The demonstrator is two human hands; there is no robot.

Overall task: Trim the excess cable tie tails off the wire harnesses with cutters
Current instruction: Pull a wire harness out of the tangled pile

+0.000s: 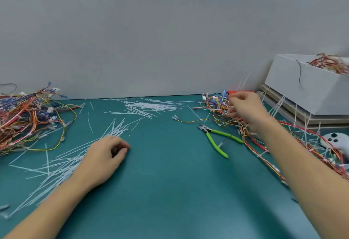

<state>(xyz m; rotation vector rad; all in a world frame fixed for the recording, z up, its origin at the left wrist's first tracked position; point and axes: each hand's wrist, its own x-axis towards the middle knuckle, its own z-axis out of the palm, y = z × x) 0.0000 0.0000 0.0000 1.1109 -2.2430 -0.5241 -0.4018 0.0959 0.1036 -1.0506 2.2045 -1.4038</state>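
The green worktop point(170, 182) runs back to a grey wall. The left hand point(105, 155) rests knuckles-up on the worktop toward its left side, fingers curled under and holding nothing that can be seen, touching the edge of a heap of white cut tie tails point(56, 165) spread along the near left. The right hand point(243, 106) reaches to the far right corner, where its fingers are bent into a tangled pile of untrimmed harnesses point(217, 106); it seems to pinch some wires there, though blur hides exactly which. That pile of red, orange and yellow wires, with white tie tails standing out of it, trails along the right edge toward the near side. The cutters point(217, 138), with bright green handles, lie flat on the worktop just beside that pile, jaws pointing to the far left, touched by neither hand. A second loose bundle of cable ties point(151, 106) lies by the far edge in the middle. Another heap of harnesses point(24, 117) sits at the far left edge. A white box point(309, 91) holding more wires stands on flat boards in the far right corner.
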